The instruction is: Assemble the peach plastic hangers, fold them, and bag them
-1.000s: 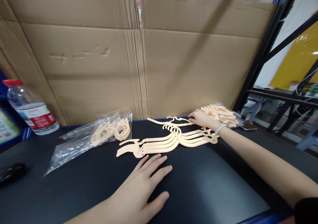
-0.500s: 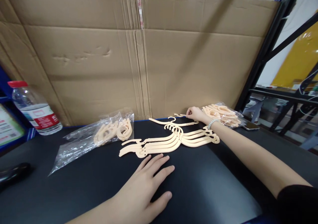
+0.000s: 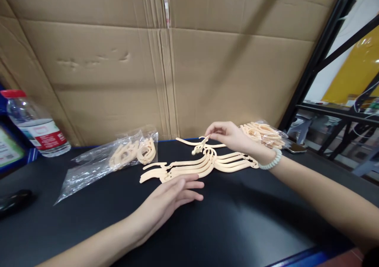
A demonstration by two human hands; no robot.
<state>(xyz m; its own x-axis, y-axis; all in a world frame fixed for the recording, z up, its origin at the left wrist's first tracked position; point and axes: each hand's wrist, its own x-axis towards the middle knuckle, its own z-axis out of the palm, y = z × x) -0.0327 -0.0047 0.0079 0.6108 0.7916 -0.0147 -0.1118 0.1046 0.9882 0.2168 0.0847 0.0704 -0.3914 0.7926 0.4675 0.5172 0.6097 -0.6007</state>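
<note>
My right hand (image 3: 229, 134) pinches a small cream plastic hanger piece (image 3: 201, 145) between thumb and fingertips. It hangs over the hooks of the hangers and its exact shape is blurred. Several cream plastic hangers (image 3: 192, 168) lie side by side on the black table, hooks pointing away from me. Behind them rests one more unfolded hanger (image 3: 189, 142), partly covered by my right hand. My left hand (image 3: 173, 194) is open and turned on edge, fingers stretched out, just in front of the hangers' left arms.
A clear plastic bag (image 3: 89, 172) with folded hangers lies at left. Another bag of hangers (image 3: 265, 134) is at back right, beside a phone (image 3: 296, 148). A red-capped water bottle (image 3: 37, 126) stands far left, with a black object (image 3: 14, 204) nearer. Cardboard (image 3: 118, 81) walls the back.
My right hand has moved left and towards me, lifting the hanger piece from the back of the table. My left hand has turned from palm down onto its edge.
</note>
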